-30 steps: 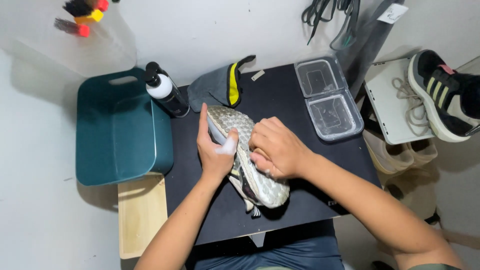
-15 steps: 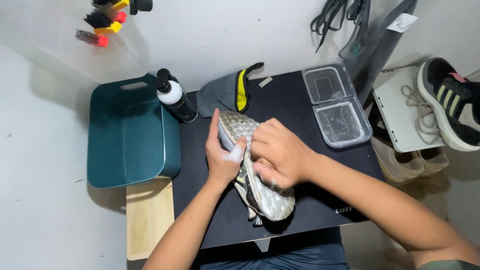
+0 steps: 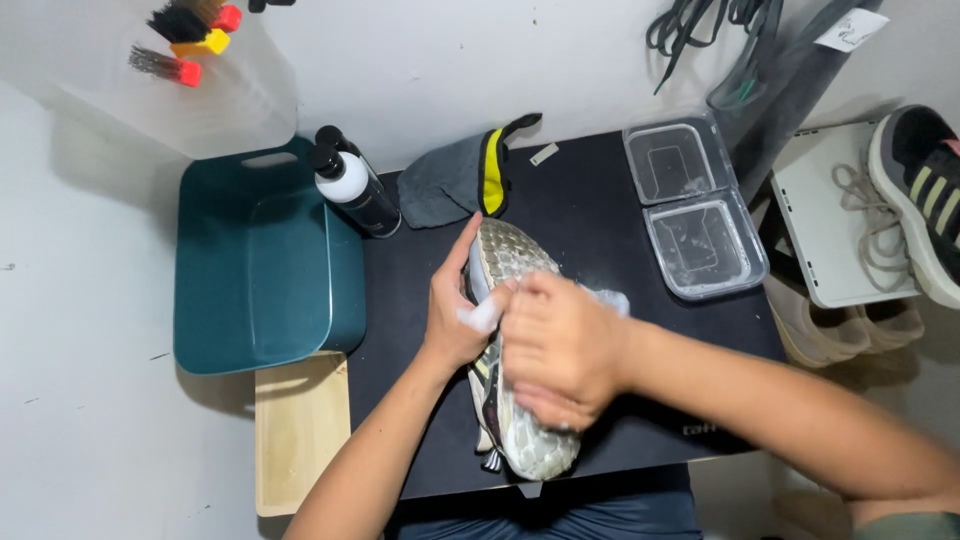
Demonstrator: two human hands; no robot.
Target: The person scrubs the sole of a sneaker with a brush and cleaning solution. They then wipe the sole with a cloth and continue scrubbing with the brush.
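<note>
From the head camera, a grey woven sneaker (image 3: 515, 360) lay sole-up and lengthwise on the black desk (image 3: 600, 200), its toe pointing away from the person and its heel near the desk's front edge. The left hand (image 3: 455, 315) clasped the shoe's left side near the toe end, its grip closed on the sneaker, thumb stretched up along the edge. The right hand (image 3: 560, 350) pressed down on the middle of the sole, its grip closed on a pale wipe (image 3: 605, 300) (only a crumpled corner showed past the knuckles, and a whitish bit showed between the two hands).

At the desk's far left corner stood a black pump bottle (image 3: 355, 185) with a white band, tilted in this view, just beside a dark green plastic bin (image 3: 260, 270). A grey cloth with a yellow stripe (image 3: 460, 180) lay behind the sneaker. Two clear plastic trays (image 3: 695, 205) sat side by side at the far right of the desk. Off the desk to the right, a black sneaker with pale stripes (image 3: 920, 190) rested on a white board, loose laces beside it. A light wooden board (image 3: 300, 430) lay below the bin.
</note>
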